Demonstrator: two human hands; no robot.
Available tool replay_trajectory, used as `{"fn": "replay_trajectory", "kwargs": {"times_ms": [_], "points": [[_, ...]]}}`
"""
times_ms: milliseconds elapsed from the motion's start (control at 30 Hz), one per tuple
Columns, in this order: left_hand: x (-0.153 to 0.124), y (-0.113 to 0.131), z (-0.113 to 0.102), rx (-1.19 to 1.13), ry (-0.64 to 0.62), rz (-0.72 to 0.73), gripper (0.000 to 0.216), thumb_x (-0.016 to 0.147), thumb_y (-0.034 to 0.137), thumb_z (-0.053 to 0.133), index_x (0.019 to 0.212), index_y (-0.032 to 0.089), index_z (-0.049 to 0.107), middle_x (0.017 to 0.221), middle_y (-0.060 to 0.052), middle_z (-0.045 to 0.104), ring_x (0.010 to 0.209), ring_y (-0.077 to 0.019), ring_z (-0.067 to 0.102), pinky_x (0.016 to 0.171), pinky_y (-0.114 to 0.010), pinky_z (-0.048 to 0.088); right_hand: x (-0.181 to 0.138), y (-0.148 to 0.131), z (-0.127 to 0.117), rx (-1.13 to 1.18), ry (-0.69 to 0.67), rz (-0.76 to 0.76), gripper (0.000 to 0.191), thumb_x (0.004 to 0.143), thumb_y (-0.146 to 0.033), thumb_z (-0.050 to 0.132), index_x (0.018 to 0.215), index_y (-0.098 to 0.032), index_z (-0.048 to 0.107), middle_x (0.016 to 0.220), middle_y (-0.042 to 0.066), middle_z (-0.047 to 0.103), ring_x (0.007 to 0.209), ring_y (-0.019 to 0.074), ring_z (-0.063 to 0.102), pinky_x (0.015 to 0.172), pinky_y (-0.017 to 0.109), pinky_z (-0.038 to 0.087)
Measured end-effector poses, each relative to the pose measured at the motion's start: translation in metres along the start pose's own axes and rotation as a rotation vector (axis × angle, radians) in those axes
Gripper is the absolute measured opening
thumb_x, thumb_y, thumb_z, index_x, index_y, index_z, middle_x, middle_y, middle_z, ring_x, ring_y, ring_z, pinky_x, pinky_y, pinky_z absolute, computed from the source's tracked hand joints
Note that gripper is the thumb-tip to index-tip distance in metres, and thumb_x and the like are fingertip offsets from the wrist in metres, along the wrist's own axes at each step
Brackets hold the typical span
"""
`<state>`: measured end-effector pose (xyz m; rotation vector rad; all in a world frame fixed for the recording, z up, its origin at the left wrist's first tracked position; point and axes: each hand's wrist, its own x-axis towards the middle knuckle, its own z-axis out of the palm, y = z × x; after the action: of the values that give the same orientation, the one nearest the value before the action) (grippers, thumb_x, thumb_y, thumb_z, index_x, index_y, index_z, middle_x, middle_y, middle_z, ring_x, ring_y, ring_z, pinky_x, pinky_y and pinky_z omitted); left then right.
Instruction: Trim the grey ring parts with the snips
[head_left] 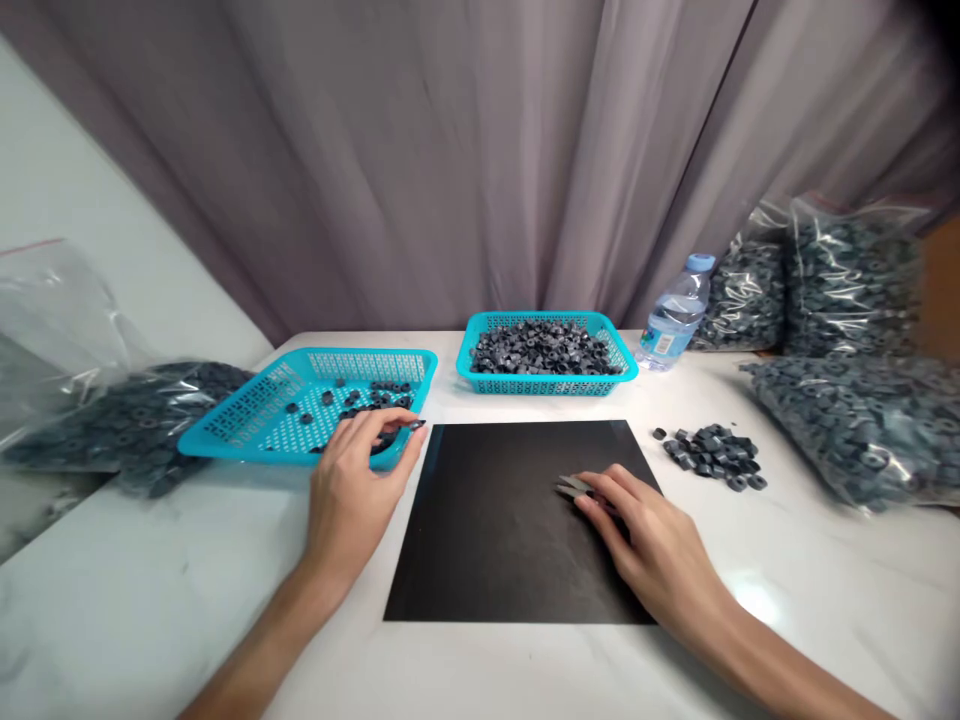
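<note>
My left hand (358, 470) reaches over the near rim of the left teal basket (225, 425), fingers curled and pinching a small dark ring (415, 425) at the tips. That basket holds several dark grey rings (371, 397). My right hand (645, 530) rests on the black mat (517, 520), fingers closed around small metal snips (574, 487) whose tips point left. A loose pile of grey rings (712, 455) lies on the table right of the mat.
A second teal basket (547, 380) heaped with rings stands behind the mat. A water bottle (675, 315) is at its right. Clear bags full of rings (847, 400) are stacked at the right, another bag (135, 415) at the left. Curtain behind.
</note>
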<state>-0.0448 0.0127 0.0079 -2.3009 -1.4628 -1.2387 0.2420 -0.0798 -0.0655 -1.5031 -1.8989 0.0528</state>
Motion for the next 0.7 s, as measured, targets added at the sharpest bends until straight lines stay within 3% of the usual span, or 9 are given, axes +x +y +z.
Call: {"fn": "replay_trajectory", "kwargs": {"times_ms": [133, 267, 367, 433, 500, 567, 633, 700], "points": [[0.005, -0.019, -0.004, 0.2, 0.024, -0.028, 0.023, 0.101, 0.034, 0.056, 0.118, 0.023, 0.066, 0.114, -0.011, 0.073, 0.108, -0.0357, 0.064, 0.095, -0.052, 0.049, -0.001, 0.0, 0.004, 0.012, -0.001, -0.033, 0.024, 0.109, -0.033, 0.04, 0.117, -0.022, 0.06, 0.095, 0.004, 0.064, 0.082, 0.0217, 0.07, 0.066, 0.033, 0.052], [0.005, -0.015, -0.007, 0.233, 0.11, -0.013, 0.039, 0.102, 0.035, 0.054, 0.136, 0.016, 0.052, 0.13, -0.019, 0.065, 0.121, -0.0403, 0.059, 0.1, -0.057, 0.047, 0.001, -0.002, 0.006, 0.014, -0.006, -0.02, 0.024, 0.109, -0.033, 0.04, 0.117, -0.022, 0.06, 0.097, 0.005, 0.063, 0.084, 0.0224, 0.07, 0.068, 0.034, 0.053], [0.0, -0.008, -0.005, 0.173, 0.155, 0.062, 0.034, 0.1, 0.031, 0.06, 0.13, 0.017, 0.053, 0.12, -0.017, 0.068, 0.111, -0.0374, 0.063, 0.097, -0.054, 0.049, 0.003, -0.004, 0.007, 0.02, -0.012, -0.009, 0.025, 0.109, -0.032, 0.038, 0.116, -0.022, 0.06, 0.097, 0.006, 0.063, 0.084, 0.0223, 0.07, 0.069, 0.034, 0.055], [-0.005, 0.0, 0.0, 0.123, 0.179, 0.187, 0.03, 0.098, 0.023, 0.062, 0.127, 0.018, 0.054, 0.113, -0.015, 0.069, 0.105, -0.0338, 0.066, 0.095, -0.051, 0.051, 0.004, -0.006, 0.007, 0.034, -0.017, 0.0, 0.026, 0.109, -0.033, 0.038, 0.117, -0.022, 0.06, 0.097, 0.006, 0.063, 0.083, 0.0218, 0.07, 0.069, 0.034, 0.055], [-0.01, 0.013, 0.004, 0.093, 0.121, 0.376, 0.028, 0.097, 0.015, 0.062, 0.123, 0.019, 0.056, 0.109, -0.013, 0.071, 0.1, -0.0303, 0.069, 0.09, -0.045, 0.052, 0.006, -0.007, 0.007, 0.05, -0.018, 0.004, 0.026, 0.109, -0.033, 0.039, 0.117, -0.022, 0.061, 0.098, 0.006, 0.063, 0.082, 0.0213, 0.07, 0.069, 0.033, 0.056], [-0.014, 0.03, 0.004, -0.009, -0.03, 0.51, 0.017, 0.097, 0.01, 0.059, 0.112, 0.017, 0.059, 0.1, -0.01, 0.072, 0.094, -0.0265, 0.071, 0.087, -0.042, 0.053, 0.007, -0.008, 0.008, 0.064, -0.008, 0.001, 0.026, 0.108, -0.034, 0.039, 0.117, -0.022, 0.061, 0.099, 0.006, 0.064, 0.082, 0.0209, 0.07, 0.071, 0.033, 0.058], [-0.013, 0.047, -0.005, -0.136, -0.154, 0.632, 0.016, 0.098, 0.007, 0.056, 0.087, 0.02, 0.057, 0.074, -0.002, 0.067, 0.069, -0.02, 0.066, 0.069, -0.035, 0.053, 0.009, -0.01, 0.007, 0.073, -0.001, 0.005, 0.027, 0.109, -0.034, 0.038, 0.116, -0.022, 0.062, 0.099, 0.006, 0.064, 0.083, 0.0207, 0.071, 0.072, 0.033, 0.058], [-0.009, 0.057, -0.025, -0.209, -0.108, 0.691, 0.027, 0.098, 0.007, 0.055, 0.075, 0.02, 0.053, 0.058, 0.002, 0.057, 0.052, -0.0157, 0.055, 0.055, -0.031, 0.047, 0.011, -0.011, 0.007, 0.079, -0.012, 0.02, 0.029, 0.109, -0.033, 0.036, 0.114, -0.023, 0.063, 0.097, 0.005, 0.063, 0.084, 0.0209, 0.071, 0.073, 0.033, 0.058]]}}
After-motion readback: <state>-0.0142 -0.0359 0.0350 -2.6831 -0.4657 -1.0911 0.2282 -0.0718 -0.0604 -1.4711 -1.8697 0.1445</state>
